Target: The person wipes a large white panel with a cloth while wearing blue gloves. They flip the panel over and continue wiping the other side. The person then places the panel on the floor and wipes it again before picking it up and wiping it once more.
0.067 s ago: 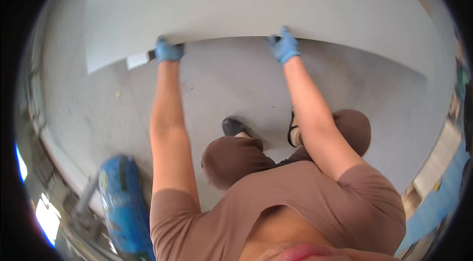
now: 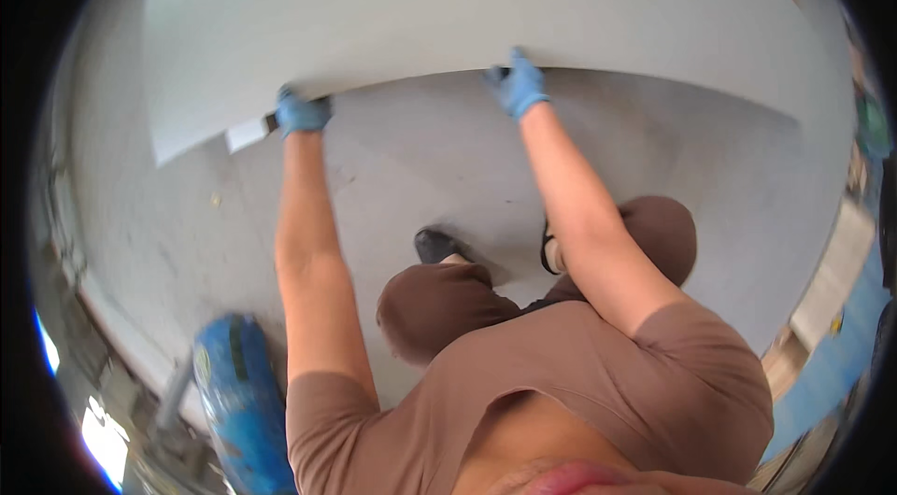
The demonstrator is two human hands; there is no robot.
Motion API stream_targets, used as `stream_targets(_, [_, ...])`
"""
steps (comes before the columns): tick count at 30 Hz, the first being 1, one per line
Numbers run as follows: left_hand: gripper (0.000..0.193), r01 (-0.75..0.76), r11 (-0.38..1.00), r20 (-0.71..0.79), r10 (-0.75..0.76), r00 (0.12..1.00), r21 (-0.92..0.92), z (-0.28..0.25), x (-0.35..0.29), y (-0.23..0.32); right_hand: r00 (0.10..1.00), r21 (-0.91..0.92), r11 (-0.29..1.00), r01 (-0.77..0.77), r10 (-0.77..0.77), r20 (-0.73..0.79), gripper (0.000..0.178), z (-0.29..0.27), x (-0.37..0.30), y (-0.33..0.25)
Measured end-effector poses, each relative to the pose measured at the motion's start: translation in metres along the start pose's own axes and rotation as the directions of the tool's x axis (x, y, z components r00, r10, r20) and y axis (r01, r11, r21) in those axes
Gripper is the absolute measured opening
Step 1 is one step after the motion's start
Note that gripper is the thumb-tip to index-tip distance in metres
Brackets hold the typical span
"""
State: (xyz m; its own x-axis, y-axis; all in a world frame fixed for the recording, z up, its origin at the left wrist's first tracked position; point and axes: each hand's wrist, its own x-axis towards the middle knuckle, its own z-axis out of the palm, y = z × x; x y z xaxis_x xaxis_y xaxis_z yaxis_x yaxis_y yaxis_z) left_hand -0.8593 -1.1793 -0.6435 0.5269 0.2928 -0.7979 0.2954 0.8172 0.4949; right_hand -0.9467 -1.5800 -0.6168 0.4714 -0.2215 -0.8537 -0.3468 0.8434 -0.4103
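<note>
A large pale grey-white flat panel (image 2: 448,9) spans the far part of the view, its near edge lifted off the grey floor. My left hand (image 2: 303,110), in a blue glove with dark patches, is closed around that near edge, left of the middle. Further right, my right hand (image 2: 519,87), gloved alike, grips the same edge with the thumb side lying over the top face. The fingers of both hands are partly hidden under the panel. Beside my left hand a small white rectangular piece (image 2: 247,134) shows below the edge; whether it is attached I cannot tell.
Around my dark shoes lies the grey floor (image 2: 420,159). A blue plastic-wrapped bundle (image 2: 238,392) is at the lower left, near a wall edge with clutter. Pale boards (image 2: 834,261) and a light blue sheet (image 2: 832,374) line the right side.
Both hands and the panel's left end have shifted slightly left in view, the left hand also a little lower. The grip on the panel stays the same.
</note>
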Motion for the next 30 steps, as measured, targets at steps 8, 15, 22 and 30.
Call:
stream_targets(8, [0.047, 0.093, 0.996, 0.018, -0.093, 0.995, 0.008, -0.024, 0.04, 0.014, 0.999, -0.024, 0.999, 0.035, -0.036, -0.034, 0.023, 0.005, -0.01, 0.001])
stream_targets(15, [0.048, 0.142, 0.988, 0.101, -0.135, 0.986, -0.063, -0.042, 0.062, 0.022, 0.996, 0.001, 0.996, 0.091, -0.091, -0.01, 0.026, 0.004, -0.008, 0.007])
stream_targets(22, [0.048, 0.164, 0.983, 0.099, -0.156, 0.983, -0.08, -0.033, 0.054, 0.019, 0.995, 0.043, 0.994, 0.096, -0.095, -0.004, 0.024, -0.002, -0.004, 0.011])
stream_targets(30, [0.041, 0.148, 0.987, -0.016, -0.149, 0.989, -0.06, -0.027, 0.031, 0.022, 0.99, 0.115, 0.983, 0.141, -0.137, -0.047, 0.018, 0.0, -0.021, 0.013])
